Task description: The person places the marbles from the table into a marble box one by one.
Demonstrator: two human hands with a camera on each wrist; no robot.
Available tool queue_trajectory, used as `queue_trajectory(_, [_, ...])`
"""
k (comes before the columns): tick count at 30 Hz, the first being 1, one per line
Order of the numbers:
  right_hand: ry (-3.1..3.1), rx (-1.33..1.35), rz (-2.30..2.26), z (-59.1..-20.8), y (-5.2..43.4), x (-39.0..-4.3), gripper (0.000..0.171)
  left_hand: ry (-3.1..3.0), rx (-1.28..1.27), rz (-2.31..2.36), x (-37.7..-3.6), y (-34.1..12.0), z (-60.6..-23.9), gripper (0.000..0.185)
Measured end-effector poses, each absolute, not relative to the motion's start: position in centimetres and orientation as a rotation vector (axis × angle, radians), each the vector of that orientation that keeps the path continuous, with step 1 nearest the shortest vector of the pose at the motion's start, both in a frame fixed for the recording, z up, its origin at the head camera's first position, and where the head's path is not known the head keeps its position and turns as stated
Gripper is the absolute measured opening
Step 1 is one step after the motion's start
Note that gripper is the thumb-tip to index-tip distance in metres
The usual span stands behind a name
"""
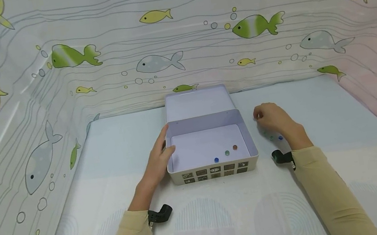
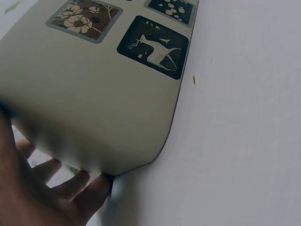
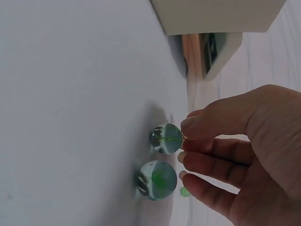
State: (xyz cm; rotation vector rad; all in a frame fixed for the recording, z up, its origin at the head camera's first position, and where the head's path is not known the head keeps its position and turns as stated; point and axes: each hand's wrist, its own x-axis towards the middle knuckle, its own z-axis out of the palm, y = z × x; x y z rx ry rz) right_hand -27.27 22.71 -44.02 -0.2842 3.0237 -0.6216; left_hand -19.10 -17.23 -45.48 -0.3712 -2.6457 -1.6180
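An open white tin box (image 1: 248, 140) stands mid-table with its lid (image 1: 198, 102) tilted back. Inside lie a blue marble (image 1: 216, 159), a green marble (image 1: 227, 153) and an orange marble (image 1: 235, 147). My left hand (image 1: 167, 139) holds the box's left wall, thumb over the rim and fingers (image 2: 70, 184) along the outside of the box (image 2: 94, 108). To the right of the box, my right hand (image 3: 184, 141) is curled, its fingertips pinching a clear green marble (image 3: 166, 138) on the table. A second clear green marble (image 3: 155, 180) lies right beside it.
More marbles (image 1: 280, 138) lie on the table under my right wrist. The pale table (image 1: 342, 121) is walled on three sides by a fish-print curtain (image 1: 39, 96). The box's decorated front (image 1: 216, 170) faces me.
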Motion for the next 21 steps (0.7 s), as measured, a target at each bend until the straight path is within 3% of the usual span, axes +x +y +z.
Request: queue_trajectory(21, [3.1, -0.599, -1.046, -40.6, 20.0, -25.8, 0.019, -2.652, -0.364, -1.626, -18.8, -17.0, -44.9, 0.07])
